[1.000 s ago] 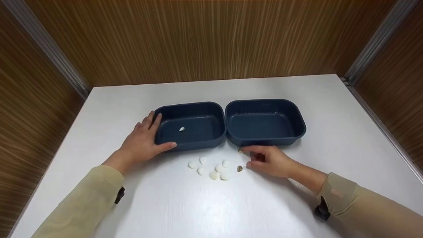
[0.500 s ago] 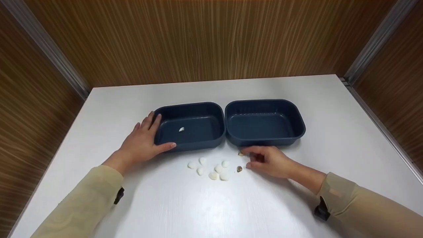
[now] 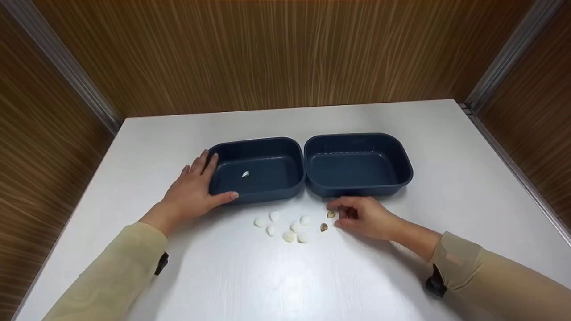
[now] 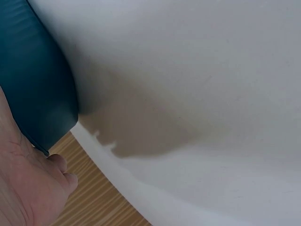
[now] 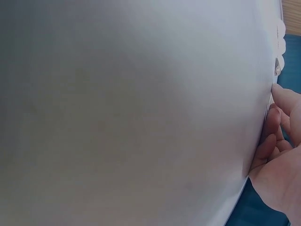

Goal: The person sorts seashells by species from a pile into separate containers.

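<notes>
My left hand (image 3: 189, 189) rests at the left end of the left dark blue basin (image 3: 263, 196), fingers spread over its rim and thumb along the front wall. Inside that basin lies one small white shell (image 3: 245, 174). My right hand (image 3: 366, 218) is low over the table, in front of the right dark blue basin (image 3: 359, 191). One small brown shell (image 3: 331, 214) lies between its index finger and thumb, close to the index fingertip; contact is unclear. A second brown shell (image 3: 324, 227) sits just left of the thumb tip.
Several white shells (image 3: 295, 227) lie loosely grouped on the white table (image 3: 250, 281), left of the brown ones. Both basins stand side by side. A wood-grain panel (image 3: 285, 53) rises behind the table, with further panels at the sides.
The brown shell under my right index finger has moved towards me and slightly right, away from the right basin. My left hand has stayed in place.
</notes>
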`<state>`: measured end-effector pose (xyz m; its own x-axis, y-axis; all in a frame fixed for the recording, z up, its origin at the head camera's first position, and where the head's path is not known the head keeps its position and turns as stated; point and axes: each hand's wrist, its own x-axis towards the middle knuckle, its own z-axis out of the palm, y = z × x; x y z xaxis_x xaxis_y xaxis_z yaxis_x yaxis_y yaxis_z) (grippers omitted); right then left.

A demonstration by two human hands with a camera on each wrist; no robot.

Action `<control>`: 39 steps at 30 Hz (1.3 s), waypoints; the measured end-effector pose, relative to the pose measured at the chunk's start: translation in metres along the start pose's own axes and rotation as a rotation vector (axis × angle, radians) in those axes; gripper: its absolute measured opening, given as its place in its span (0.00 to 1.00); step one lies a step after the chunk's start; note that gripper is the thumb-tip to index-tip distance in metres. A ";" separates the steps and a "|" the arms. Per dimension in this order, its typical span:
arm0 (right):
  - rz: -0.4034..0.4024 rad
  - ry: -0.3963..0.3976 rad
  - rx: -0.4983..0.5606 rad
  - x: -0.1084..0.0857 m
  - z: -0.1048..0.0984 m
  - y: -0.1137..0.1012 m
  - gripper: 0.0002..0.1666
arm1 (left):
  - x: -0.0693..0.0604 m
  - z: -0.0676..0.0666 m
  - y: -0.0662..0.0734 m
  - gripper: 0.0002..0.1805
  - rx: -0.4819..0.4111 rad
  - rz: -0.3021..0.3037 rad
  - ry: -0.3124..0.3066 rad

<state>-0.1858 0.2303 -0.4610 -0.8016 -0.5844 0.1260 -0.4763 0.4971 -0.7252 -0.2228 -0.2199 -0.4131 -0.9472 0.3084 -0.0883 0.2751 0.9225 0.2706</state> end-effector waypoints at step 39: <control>-0.040 -0.014 0.043 -0.004 0.000 -0.004 0.12 | 0.000 -0.003 0.002 0.70 0.010 0.008 -0.007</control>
<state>-0.1808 0.2303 -0.4586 -0.7772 -0.6121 0.1460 -0.4916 0.4458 -0.7480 -0.2227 -0.2190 -0.4100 -0.9438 0.3172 -0.0933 0.2842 0.9224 0.2614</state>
